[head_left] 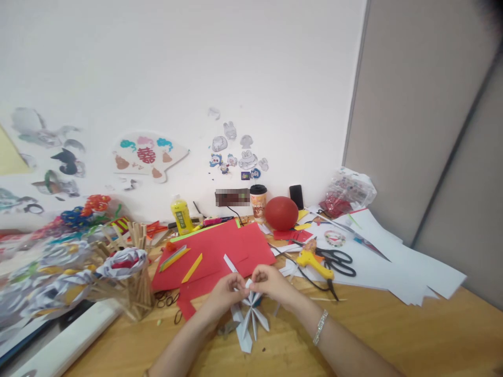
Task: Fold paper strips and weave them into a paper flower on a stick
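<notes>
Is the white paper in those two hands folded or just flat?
Folded: the white paper, at the left hand and right hand, shows creases and narrow, pointed parts fanning out.

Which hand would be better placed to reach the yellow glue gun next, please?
Probably the right hand: the yellow glue gun lies to its right, while the left hand is farther away. Both hands hold folded white paper.

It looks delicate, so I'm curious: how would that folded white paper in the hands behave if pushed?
The folded white paper is probably light, being just thin sheet. Its creases may make it somewhat stiff, but the narrow points, spread apart, would likely bend under a sideways push.
</notes>
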Demonstrator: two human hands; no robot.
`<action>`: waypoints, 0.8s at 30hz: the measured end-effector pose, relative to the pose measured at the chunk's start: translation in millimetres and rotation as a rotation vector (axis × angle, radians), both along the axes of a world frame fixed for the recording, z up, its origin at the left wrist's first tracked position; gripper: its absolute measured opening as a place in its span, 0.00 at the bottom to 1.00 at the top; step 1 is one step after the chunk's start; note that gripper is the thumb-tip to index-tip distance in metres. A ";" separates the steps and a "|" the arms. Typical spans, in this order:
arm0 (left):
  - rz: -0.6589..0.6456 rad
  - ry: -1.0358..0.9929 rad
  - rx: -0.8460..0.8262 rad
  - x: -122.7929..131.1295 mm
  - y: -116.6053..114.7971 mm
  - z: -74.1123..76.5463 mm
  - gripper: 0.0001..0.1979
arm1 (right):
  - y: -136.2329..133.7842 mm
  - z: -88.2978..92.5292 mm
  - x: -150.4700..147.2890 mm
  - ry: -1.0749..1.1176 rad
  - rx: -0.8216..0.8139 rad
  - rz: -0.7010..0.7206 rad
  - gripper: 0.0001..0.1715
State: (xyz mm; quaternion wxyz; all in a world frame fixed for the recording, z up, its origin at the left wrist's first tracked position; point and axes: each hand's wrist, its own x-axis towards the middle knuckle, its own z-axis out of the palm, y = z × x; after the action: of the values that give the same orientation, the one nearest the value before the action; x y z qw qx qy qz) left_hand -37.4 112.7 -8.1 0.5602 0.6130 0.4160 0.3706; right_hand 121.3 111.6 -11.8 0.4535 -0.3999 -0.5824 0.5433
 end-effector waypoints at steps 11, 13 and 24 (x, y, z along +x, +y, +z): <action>0.023 0.066 -0.082 -4.4 0.5 1.3 0.18 | -2.0 1.9 -3.8 0.010 -0.056 0.020 0.11; 0.031 0.068 -0.084 -4.2 -0.2 2.3 0.18 | -0.3 -0.1 -3.9 0.006 -0.038 0.021 0.10; 0.072 0.078 -0.054 -6.1 4.6 -8.4 0.17 | -0.9 -0.4 -2.9 -0.014 0.004 0.028 0.07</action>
State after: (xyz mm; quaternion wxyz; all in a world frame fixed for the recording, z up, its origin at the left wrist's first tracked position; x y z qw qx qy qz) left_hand -43.5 117.3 -16.5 0.5461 0.5964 0.4691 0.3549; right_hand 118.4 110.7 -12.2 0.4427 -0.3945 -0.5923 0.5455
